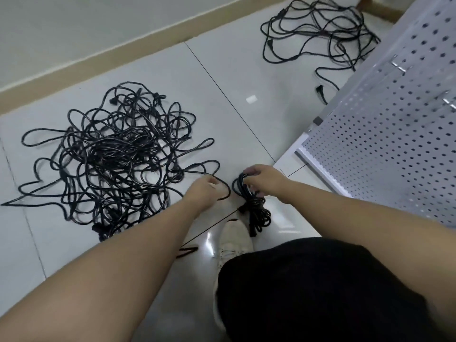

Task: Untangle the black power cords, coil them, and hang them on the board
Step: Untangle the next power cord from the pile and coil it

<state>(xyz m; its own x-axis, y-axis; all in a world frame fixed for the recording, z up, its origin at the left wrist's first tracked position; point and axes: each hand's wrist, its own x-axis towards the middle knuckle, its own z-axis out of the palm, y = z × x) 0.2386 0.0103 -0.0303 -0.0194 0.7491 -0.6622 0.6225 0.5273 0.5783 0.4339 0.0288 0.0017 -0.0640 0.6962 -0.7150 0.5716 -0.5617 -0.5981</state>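
Right hand (265, 180): fingers curled over the top of a partly wound coil (249, 201) of black cord, pinching its upper loops; the coil hangs below the fingers, its lower turns bunched just above a white shoe (234, 239). A plug end dangles at the bottom of the bundle, beside the shoe's toe.

Left hand (203, 191): fingers bent in around a loose strand (223, 187) of the same black cord, which arcs out from the fingertips in a loop between the two hands. Exact finger contact is blurred — cannot tell whether thumb and forefinger pinch it or the whole hand closes round it. A thin length of cord runs from the coil toward the near left, across the floor by the shoe.

Left of the hands, a large tangled pile (111, 159) of black power cords lies on the pale tiled floor (222, 99), loops spilling out on all sides; one long loop reaches right to the left hand.

Far right, a second, smaller tangle (318, 33) lies on the floor, next to the far edge of the board.

Right side: white perforated board (385, 134), upright, with metal hooks (401, 64) projecting from its face — no cord on the hooks in view.

Near centre: a knee in black cloth (308, 287), with both forearms reaching out past it.
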